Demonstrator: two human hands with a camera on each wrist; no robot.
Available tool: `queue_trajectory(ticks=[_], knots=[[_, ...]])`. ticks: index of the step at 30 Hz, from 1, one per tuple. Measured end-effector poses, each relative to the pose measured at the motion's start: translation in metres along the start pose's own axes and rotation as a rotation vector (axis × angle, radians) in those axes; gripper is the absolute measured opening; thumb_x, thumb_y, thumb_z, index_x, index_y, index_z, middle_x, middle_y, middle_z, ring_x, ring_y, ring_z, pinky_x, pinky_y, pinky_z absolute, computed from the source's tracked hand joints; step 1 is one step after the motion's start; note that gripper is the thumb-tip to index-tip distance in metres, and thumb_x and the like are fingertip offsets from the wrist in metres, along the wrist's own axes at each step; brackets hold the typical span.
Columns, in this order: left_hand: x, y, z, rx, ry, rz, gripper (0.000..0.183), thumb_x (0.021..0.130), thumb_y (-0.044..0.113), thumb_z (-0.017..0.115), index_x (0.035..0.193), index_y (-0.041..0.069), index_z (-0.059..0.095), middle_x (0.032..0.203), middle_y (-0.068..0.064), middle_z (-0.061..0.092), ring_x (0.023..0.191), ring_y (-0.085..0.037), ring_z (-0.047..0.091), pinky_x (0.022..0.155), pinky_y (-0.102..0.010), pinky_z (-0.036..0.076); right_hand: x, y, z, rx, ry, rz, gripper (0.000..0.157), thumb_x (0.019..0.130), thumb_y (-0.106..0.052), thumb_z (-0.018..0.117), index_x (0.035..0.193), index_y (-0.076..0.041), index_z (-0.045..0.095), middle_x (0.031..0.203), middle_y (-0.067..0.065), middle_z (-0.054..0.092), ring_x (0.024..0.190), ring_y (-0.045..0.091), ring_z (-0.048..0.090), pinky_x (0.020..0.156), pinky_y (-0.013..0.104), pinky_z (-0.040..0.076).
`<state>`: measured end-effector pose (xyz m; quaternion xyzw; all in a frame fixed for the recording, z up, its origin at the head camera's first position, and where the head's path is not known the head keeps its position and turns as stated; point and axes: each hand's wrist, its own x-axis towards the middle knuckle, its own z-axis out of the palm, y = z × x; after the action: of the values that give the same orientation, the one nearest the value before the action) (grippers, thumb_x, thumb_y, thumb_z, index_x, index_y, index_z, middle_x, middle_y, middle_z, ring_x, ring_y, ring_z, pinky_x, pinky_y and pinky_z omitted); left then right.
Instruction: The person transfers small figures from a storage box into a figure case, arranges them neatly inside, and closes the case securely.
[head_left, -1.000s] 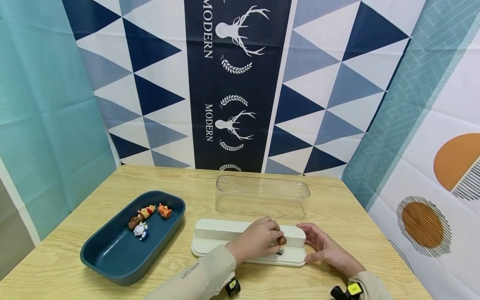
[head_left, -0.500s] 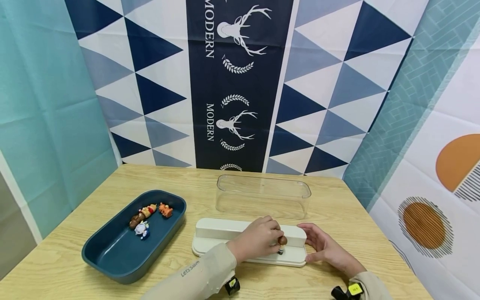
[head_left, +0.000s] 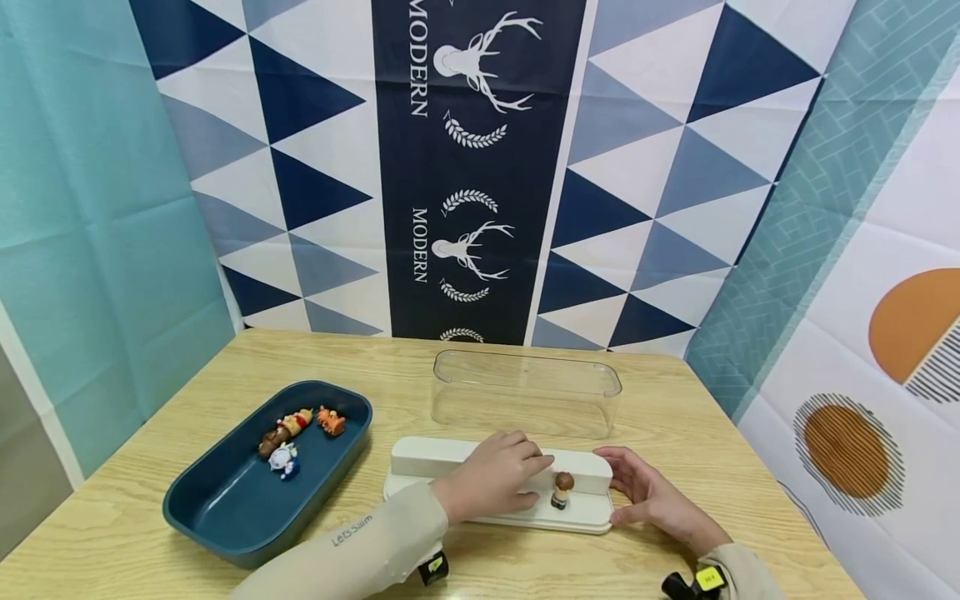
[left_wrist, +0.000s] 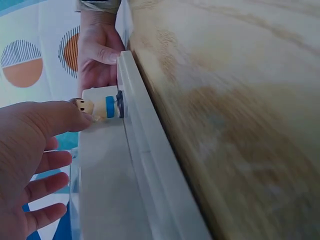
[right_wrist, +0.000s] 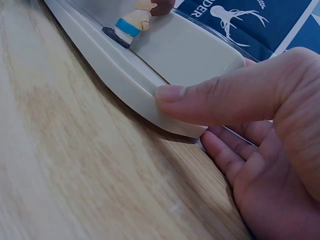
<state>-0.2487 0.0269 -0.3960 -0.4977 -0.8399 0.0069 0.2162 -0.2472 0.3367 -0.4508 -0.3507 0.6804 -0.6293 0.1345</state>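
A small brown-haired figurine [head_left: 561,490] stands upright on the front step of the cream stepped base [head_left: 420,485], near its right end. Just left of the figurine is my left hand [head_left: 491,477], fingers extended and holding nothing. In the left wrist view its thumb overlaps the figurine's head [left_wrist: 86,106]; whether they touch I cannot tell. My right hand [head_left: 656,496] grips the right end of the base, thumb [right_wrist: 172,95] on the front rim and the other fingers behind and below.
A clear plastic cover [head_left: 525,392] lies behind the base on the wooden table [head_left: 397,367]. On the left, a dark blue tray [head_left: 217,521] holds several figurines, among them an orange one [head_left: 331,421] and a white-and-blue one [head_left: 283,460].
My left hand has let go of the figurine and moved a little left. The figurine now stands by itself on the base. My right hand has stayed in place.
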Motion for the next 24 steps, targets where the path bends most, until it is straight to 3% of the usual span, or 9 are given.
queue_trajectory(ticks=[12, 17, 24], knots=[[-0.033, -0.018, -0.03, -0.025, -0.05, -0.068, 0.063, 0.09, 0.038, 0.073, 0.144, 0.013, 0.053, 0.122, 0.003, 0.064, 0.113, -0.016, 0.056, 0.093, -0.032, 0.047, 0.0, 0.0, 0.0, 0.005, 0.003, -0.008, 0.082, 0.078, 0.018, 0.069, 0.147, 0.008, 0.027, 0.138, -0.003, 0.051, 0.124, 0.006, 0.051, 0.103, 0.019, 0.041], [-0.048, -0.03, -0.048, -0.045, -0.009, -0.088, 0.066, 0.089, 0.035, 0.075, 0.145, 0.01, 0.05, 0.122, 0.0, 0.064, 0.112, -0.019, 0.057, 0.092, -0.035, 0.048, -0.003, 0.001, 0.0, 0.03, -0.014, -0.012, 0.081, 0.079, 0.019, 0.067, 0.149, 0.005, 0.027, 0.14, -0.004, 0.05, 0.126, 0.006, 0.05, 0.103, 0.02, 0.041], [-0.071, -0.051, -0.067, 0.007, 0.048, -0.146, 0.072, 0.087, 0.035, 0.076, 0.146, 0.006, 0.047, 0.118, -0.003, 0.064, 0.106, -0.022, 0.058, 0.083, -0.039, 0.051, -0.001, 0.0, 0.0, 0.025, -0.011, -0.008, 0.082, 0.078, 0.018, 0.068, 0.148, 0.007, 0.027, 0.139, -0.004, 0.052, 0.125, 0.006, 0.051, 0.103, 0.02, 0.04]])
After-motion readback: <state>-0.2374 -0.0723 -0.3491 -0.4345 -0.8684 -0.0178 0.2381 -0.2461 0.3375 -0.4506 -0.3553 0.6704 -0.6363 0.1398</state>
